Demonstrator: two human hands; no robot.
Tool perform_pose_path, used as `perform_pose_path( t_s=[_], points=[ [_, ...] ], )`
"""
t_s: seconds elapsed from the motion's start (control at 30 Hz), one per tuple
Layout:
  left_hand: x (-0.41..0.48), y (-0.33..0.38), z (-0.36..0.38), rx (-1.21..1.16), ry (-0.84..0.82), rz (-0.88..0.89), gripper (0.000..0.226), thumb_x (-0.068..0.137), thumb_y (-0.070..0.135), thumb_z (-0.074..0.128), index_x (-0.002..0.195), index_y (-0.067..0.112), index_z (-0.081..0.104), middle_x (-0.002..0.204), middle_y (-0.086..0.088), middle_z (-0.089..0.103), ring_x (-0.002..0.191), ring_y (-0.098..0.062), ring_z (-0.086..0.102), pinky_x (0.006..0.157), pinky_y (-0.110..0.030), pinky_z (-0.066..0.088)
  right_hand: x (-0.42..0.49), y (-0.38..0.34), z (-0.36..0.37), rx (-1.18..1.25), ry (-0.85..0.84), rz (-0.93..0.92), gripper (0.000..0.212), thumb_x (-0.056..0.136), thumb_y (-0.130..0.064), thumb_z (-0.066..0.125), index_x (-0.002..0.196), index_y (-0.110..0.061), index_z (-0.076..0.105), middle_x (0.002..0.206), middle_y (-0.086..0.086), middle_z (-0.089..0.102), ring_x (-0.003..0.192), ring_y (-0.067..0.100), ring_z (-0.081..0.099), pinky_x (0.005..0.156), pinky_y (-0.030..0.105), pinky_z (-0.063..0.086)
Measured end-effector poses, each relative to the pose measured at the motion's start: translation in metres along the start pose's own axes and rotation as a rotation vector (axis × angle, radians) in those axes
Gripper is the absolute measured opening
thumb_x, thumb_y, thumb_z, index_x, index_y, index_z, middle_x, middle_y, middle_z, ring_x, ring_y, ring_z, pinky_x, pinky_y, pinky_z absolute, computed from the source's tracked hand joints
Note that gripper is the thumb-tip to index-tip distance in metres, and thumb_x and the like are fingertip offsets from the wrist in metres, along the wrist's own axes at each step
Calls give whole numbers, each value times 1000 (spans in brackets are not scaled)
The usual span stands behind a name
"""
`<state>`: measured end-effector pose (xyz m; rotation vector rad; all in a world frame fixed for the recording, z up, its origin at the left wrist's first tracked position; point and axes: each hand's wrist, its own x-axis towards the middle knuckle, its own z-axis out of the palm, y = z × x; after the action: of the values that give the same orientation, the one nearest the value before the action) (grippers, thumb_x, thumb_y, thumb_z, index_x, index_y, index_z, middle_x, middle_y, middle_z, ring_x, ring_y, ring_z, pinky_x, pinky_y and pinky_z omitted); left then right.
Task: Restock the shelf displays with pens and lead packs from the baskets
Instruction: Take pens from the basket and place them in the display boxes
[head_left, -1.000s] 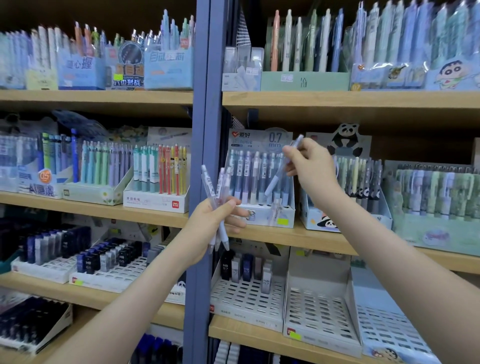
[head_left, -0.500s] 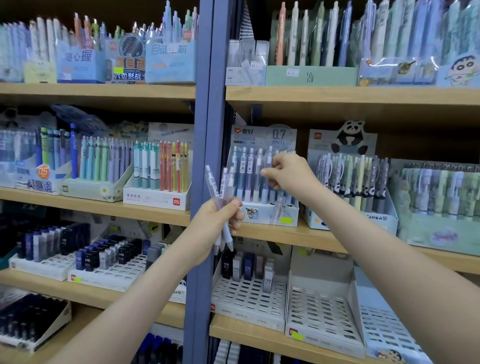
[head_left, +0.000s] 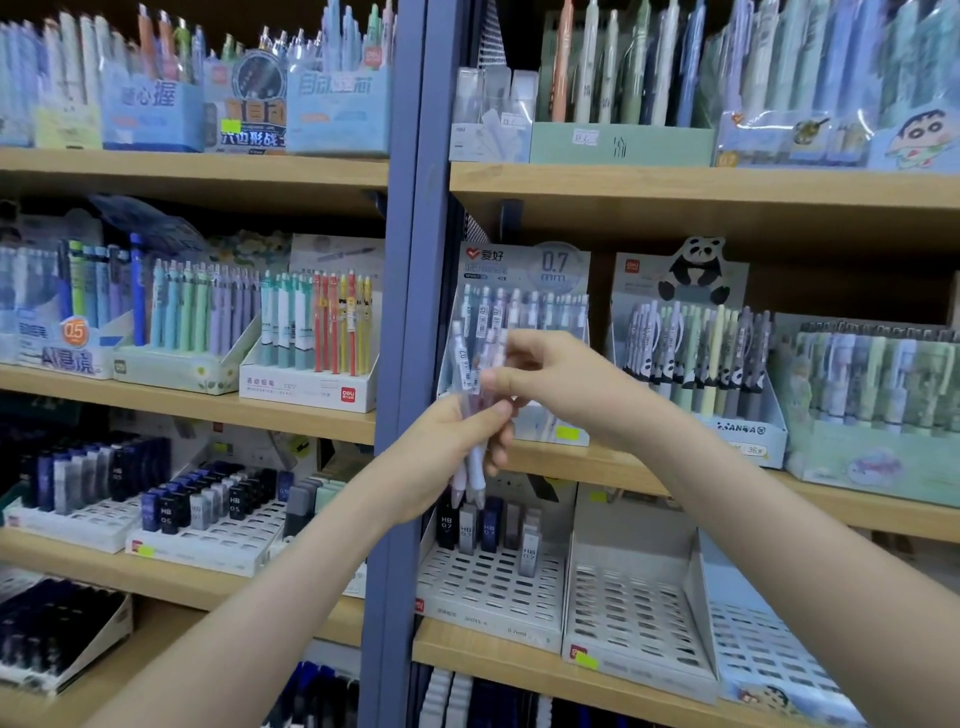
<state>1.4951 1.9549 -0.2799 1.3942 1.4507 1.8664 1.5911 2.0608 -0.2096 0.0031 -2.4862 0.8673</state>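
Just right of the blue post (head_left: 410, 312), the left hand (head_left: 447, 441) grips a bunch of pale pens (head_left: 474, 475), tips down. The right hand (head_left: 556, 374) pinches the upper part of one pen in that bunch. Below them, lead packs (head_left: 488, 530) marked HB 0.7 stand in a slotted white tray (head_left: 488, 592). Behind the hands, a display box (head_left: 524, 270) reads 0.7 mm. Farther right of the post sits a panda box (head_left: 696, 270); left of it, a deli box (head_left: 311, 392).

Pale lilac and white pens (head_left: 464, 364) form an upright bundle, tips down, at frame centre, before the 0.7 mm display box (head_left: 524, 270).
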Motion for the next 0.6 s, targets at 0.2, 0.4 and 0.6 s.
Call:
perform_pose_path(
  t_s=[0.2, 0.4, 0.6],
  points=[
    [1, -2, 6, -15, -69, -21, 20, 93, 27, 51, 100, 10, 57, 73, 3, 63, 62, -10, 57, 63, -24, 49, -7, 11, -12, 141, 18, 48, 10, 91, -15, 62, 89, -7, 66, 80, 4, 70, 73, 10, 63, 72, 23, 52],
    [5, 1, 0, -87, 182, 15, 18, 100, 12, 46, 106, 7, 62, 94, -8, 74, 82, -16, 71, 71, -23, 58, 0, 12, -43, 426, 484, 40, 11, 96, -13, 53, 98, -5, 61, 84, 6, 63, 77, 15, 63, 67, 23, 57],
    [2, 2, -7, -97, 236, 27, 18, 101, 7, 43, 94, 8, 61, 74, -2, 71, 64, -12, 66, 62, -22, 55, 12, 24, -56, 83, 657, -2, 12, 97, -17, 50, 96, -8, 58, 88, 7, 63, 79, 18, 65, 73, 34, 58]
  ],
)
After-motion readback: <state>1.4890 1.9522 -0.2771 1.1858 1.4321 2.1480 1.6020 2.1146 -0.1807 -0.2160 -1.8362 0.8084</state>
